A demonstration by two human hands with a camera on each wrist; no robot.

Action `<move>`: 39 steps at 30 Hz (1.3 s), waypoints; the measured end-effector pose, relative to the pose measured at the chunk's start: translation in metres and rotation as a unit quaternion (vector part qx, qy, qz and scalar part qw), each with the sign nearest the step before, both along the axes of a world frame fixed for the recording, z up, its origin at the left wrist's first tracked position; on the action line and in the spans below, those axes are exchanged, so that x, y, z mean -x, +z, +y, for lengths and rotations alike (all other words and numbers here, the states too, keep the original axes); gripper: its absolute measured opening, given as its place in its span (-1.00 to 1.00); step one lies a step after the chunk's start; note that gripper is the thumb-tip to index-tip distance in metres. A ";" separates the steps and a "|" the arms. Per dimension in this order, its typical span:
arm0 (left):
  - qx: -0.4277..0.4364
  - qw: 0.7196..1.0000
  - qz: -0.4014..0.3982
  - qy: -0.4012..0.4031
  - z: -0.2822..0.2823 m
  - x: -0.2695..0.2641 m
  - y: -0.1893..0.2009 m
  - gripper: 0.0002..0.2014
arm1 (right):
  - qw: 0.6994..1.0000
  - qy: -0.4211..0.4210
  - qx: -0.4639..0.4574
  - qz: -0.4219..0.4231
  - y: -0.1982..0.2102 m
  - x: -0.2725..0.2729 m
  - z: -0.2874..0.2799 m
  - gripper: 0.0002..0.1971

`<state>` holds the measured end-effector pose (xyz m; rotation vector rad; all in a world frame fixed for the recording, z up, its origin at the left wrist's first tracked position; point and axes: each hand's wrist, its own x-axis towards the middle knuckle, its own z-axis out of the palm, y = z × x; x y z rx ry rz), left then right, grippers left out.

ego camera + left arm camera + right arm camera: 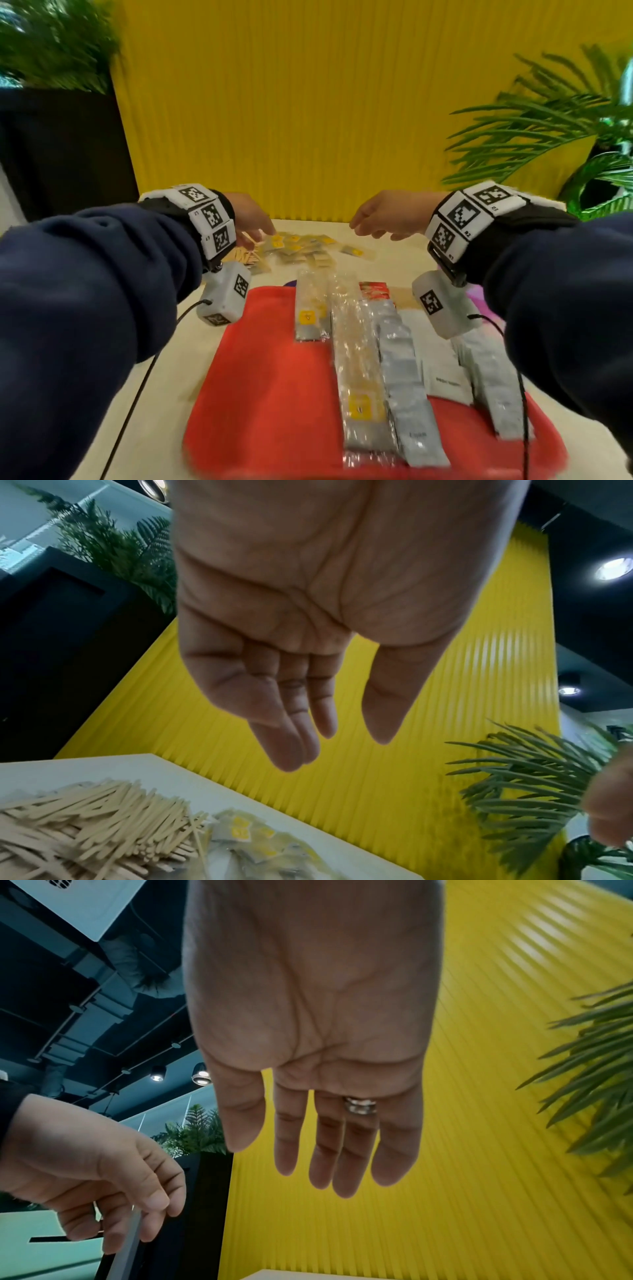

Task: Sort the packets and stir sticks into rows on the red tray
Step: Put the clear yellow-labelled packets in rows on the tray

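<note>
We see left hand (248,219) and right hand (383,214) both released, empty, over loose packets (305,248) and sticks (245,257) at frame centre. Tray (267,377) below holds rows (400,370). Risk: a careless grab scatters the pile, mixing kinds.

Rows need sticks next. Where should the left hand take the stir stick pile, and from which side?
Judging by the left wrist view, the stir sticks lie roughly parallel in a flat heap. The open left hand could best come from above and pinch a bundle across its middle, thumb opposite fingers.
</note>
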<state>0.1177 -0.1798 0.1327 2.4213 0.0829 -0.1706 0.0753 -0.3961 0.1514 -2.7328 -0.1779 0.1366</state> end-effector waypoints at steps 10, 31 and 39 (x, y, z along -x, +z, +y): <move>-0.013 1.000 -0.011 -0.015 0.003 0.008 0.013 -0.74 | 1.000 0.003 0.011 -0.020 0.021 0.006 0.006 -0.72; -0.078 0.991 0.109 -0.003 -0.009 -0.166 -0.029 -0.88 | 0.959 0.090 0.200 0.177 -0.016 -0.250 0.007 -0.57; -0.105 0.979 0.147 0.097 0.000 -0.192 -0.085 -0.54 | 0.922 0.238 0.259 0.162 -0.082 -0.273 0.021 -0.50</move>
